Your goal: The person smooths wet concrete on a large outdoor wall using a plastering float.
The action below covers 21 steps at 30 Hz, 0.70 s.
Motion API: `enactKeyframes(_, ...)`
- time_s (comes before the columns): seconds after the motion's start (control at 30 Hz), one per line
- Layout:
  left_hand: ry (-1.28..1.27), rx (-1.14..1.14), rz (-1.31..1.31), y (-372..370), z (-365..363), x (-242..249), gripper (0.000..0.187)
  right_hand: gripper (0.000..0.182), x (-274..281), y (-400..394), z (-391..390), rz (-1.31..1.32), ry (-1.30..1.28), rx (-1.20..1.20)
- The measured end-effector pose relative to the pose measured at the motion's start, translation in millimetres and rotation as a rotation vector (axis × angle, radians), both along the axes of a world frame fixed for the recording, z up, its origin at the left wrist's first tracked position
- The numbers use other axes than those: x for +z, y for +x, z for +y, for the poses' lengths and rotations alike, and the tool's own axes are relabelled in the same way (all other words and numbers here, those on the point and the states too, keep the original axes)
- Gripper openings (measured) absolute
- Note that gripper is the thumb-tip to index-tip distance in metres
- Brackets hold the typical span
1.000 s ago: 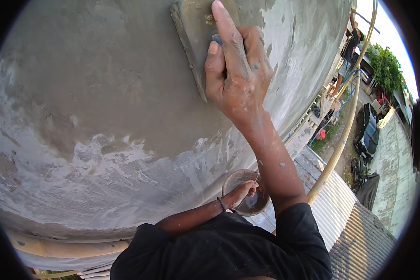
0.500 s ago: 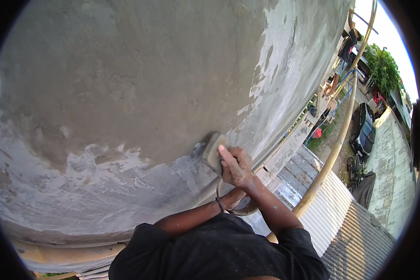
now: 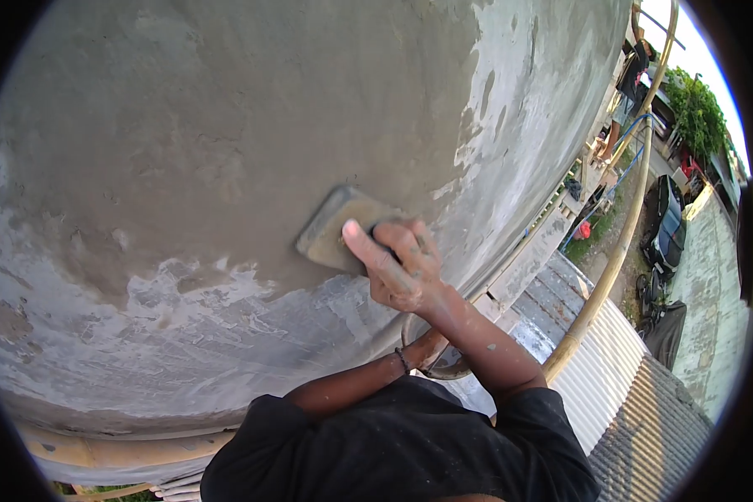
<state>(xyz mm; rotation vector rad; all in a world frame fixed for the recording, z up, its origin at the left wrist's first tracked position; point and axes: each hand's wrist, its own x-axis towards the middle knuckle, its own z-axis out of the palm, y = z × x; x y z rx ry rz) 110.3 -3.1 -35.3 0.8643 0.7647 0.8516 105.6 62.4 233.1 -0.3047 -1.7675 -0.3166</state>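
**Right hand presses trowel flat on wet plastered wall**

Right hand closed on a trowel, fingers wrapped over its handle, forefinger stretched along the blade back. Trowel lies flat against the wall, blade touching the plaster, tilted so its long edge runs up to the right. It sits about mid-wall, just above the line where smooth grey plaster meets the patchy whitish band along the wall's lower part.

Left hand is low, mostly hidden behind the right forearm; only wrist and a dark wristband show clearly. It is at a round bowl, of which just a rim sliver shows beneath the right arm. Grip cannot be made out: hand covered, cannot tell if closed.

Person wears a black shirt, both forearms spotted with plaster. Wall's right edge has more whitish streaks near the top.

Near the wall's bottom edge a yellowish pole runs across. At right, another bamboo pole rises steeply, with corrugated metal roofing below it. Farther off at right: a dark car, green bushes, and another person standing up near the top edge, small and unclear.
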Motion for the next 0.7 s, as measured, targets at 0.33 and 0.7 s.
enactKeyframes(0.33,-0.159,-0.048,-0.095,13.0,10.5,6.5,0.019,0.035,59.4,50.6,3.1,0.134,0.047,-0.056)
enactKeyframes(0.7,-0.104,-0.076,-0.034,4.0,9.9,10.9,0.027,0.075,90.2,-20.9,-1.2,-0.013,0.202,0.039)
